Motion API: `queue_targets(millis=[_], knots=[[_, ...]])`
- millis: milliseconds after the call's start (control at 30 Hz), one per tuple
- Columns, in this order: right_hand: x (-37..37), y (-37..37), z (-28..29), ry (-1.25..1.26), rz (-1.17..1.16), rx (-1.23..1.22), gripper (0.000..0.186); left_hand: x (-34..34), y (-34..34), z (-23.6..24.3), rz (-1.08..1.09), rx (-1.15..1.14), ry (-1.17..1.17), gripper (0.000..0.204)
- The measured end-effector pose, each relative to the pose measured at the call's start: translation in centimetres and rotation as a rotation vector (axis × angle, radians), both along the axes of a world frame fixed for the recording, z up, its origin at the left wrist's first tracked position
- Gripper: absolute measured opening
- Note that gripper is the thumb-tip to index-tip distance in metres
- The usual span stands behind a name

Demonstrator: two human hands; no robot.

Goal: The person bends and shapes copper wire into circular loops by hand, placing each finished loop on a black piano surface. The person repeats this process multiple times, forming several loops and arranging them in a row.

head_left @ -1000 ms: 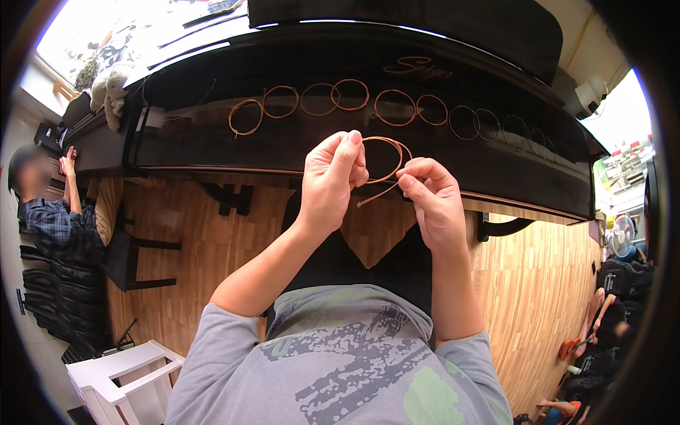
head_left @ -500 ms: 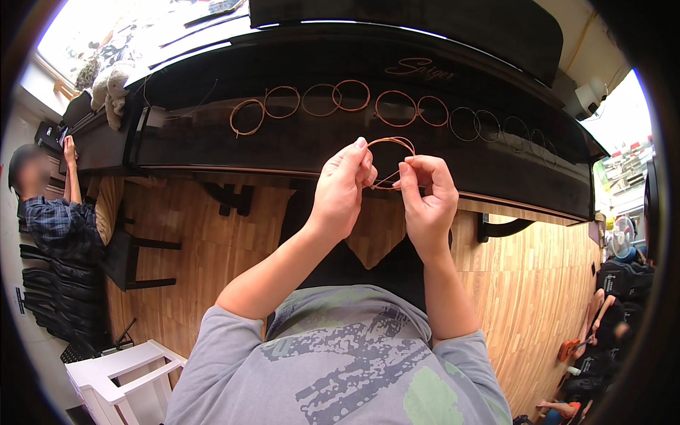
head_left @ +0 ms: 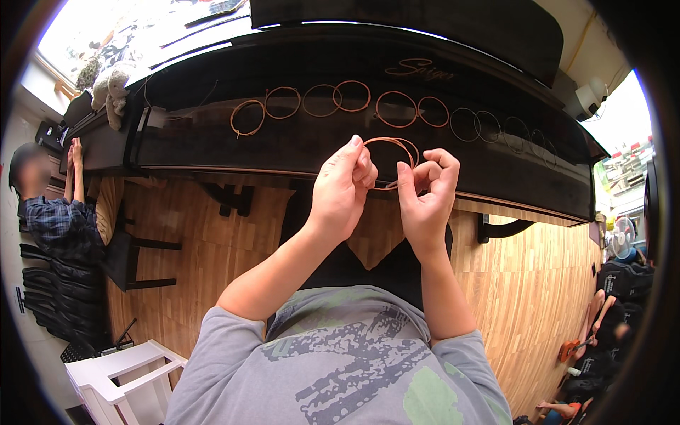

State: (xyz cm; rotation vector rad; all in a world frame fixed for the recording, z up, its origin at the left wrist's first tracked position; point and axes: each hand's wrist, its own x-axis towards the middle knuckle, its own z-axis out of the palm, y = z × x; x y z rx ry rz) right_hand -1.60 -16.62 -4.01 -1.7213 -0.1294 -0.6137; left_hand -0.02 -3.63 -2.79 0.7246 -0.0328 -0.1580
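In front of me, my left hand (head_left: 341, 185) pinches the left side of a coiled copper-coloured instrument string (head_left: 392, 139) between thumb and fingers. At the coil's right side is my right hand (head_left: 431, 202), its thumb and curled fingers closing around the wire while the index finger is bent up and away. Part of the coil's lower right is hidden behind that thumb. Beyond both hands, a row of separate coiled strings lies on the glossy black piano lid, copper-coloured ones such as this coil (head_left: 376, 110) at left and middle, thinner silvery ones (head_left: 464, 109) to the right.
The black piano (head_left: 297, 149) spans the view ahead, its front edge just under my hands. A plush toy (head_left: 110, 92) sits at its left end. Another person (head_left: 60, 219) sits at far left by a black chair (head_left: 138, 258). A white stool (head_left: 127, 375) stands lower left.
My right hand has shifted slightly and its index finger has lifted off the coil. The crossing strand inside the loop no longer shows. At far left, the other person's hands have come together.
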Motion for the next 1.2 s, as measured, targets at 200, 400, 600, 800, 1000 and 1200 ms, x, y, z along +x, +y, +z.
queue_targets(millis=[200,400,600,800,1000,1200], knots=[[0.6,-1.9,0.5,0.341,0.456,0.314,0.013,0.5,1.0,0.6,-0.081,-0.11,0.074,0.036],[0.7,-2.5,0.8,0.406,0.608,0.494,0.017,0.7,1.3,1.0,-0.054,-0.137,0.071,0.036],[0.9,-3.3,1.4,0.48,0.804,0.72,0.026,0.5,1.3,0.7,0.039,0.02,-0.073,0.034],[0.6,-3.0,1.6,0.449,0.664,0.628,0.02,0.0,1.1,-0.4,0.178,0.379,-0.356,0.03],[1.0,-3.6,1.4,0.424,0.562,0.473,0.014,-0.2,2.7,0.1,0.14,0.783,-0.51,0.025],[1.0,-4.5,1.9,0.557,0.682,0.7,0.01,-0.4,3.2,0.7,0.221,1.207,-0.742,0.02]])
